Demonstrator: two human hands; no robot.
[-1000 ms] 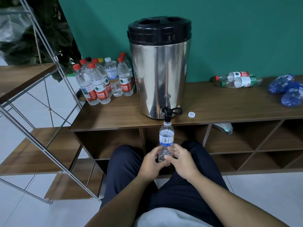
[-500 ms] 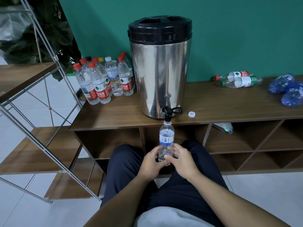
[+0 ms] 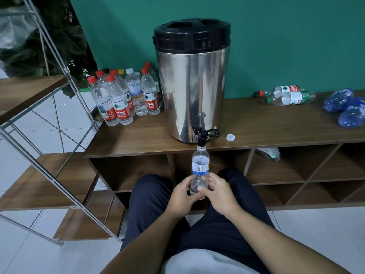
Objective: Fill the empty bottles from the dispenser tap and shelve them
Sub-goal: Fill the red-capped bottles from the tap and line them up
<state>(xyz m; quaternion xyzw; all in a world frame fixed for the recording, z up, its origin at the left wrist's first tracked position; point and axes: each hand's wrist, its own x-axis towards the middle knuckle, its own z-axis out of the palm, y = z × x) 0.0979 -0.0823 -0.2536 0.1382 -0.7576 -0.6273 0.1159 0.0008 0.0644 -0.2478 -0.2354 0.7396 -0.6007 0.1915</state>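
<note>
Filling step: both the left hand (image 3: 180,196) and right hand (image 3: 218,194) have their grip wrapped round the small clear plastic bottle with a blue label (image 3: 199,171), mouth right under the black tap (image 3: 201,138) of the steel dispenser (image 3: 190,91) at the worktop's (image 3: 266,127) front edge. Next I'd guess shut the tap, then grab the white cap (image 3: 230,137)

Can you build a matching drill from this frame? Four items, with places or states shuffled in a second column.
Things:
1. blue-label bottle
2. white cap
3. green-label bottle
4. red-capped bottles

Places or states:
A. lying on its side on the cabinet top, right of the dispenser
B. standing upright in a cluster, left of the dispenser
C. held under the tap by left hand and right hand
D. loose beside the tap

Pairs: 1-C, 2-D, 3-A, 4-B
</note>
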